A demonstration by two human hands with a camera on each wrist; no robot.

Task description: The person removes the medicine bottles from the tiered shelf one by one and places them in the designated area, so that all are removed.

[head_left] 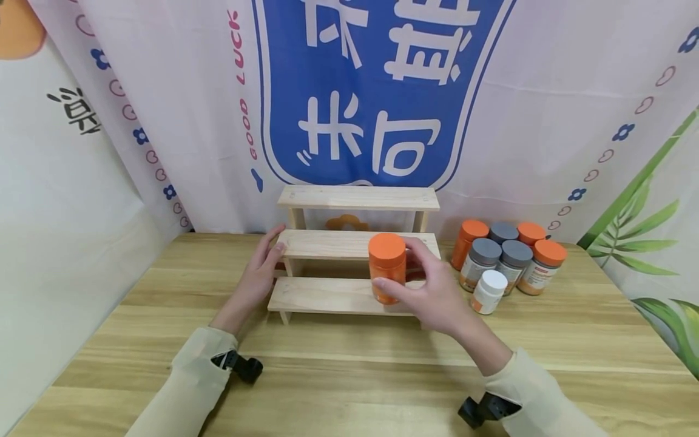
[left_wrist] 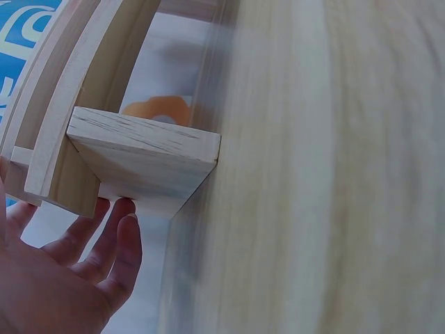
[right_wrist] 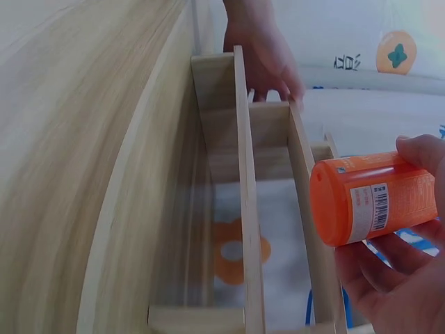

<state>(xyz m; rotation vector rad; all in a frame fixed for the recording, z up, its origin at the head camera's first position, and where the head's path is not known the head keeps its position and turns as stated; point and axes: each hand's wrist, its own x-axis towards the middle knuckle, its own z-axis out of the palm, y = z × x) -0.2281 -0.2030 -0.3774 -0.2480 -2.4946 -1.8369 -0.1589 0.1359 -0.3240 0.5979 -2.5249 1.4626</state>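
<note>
A three-tier wooden step shelf (head_left: 322, 297) stands on the table. My left hand (head_left: 262, 261) holds the left end of its middle board, with several fingertips against the side support (left_wrist: 149, 177) in the left wrist view. My right hand (head_left: 431, 288) grips an orange supplement bottle (head_left: 386, 270) with an orange cap, thumb on the near side and fingers behind. The bottle is off the boards, in front of the middle tier's right half. In the right wrist view its round base and a barcode label (right_wrist: 368, 211) show.
Right of the shelf, several bottles with orange caps (head_left: 550, 253) and grey caps (head_left: 485, 250) stand close together. A small white bottle (head_left: 488, 292) is at their front. A printed curtain (head_left: 546, 121) hangs behind the wooden table (head_left: 349, 388).
</note>
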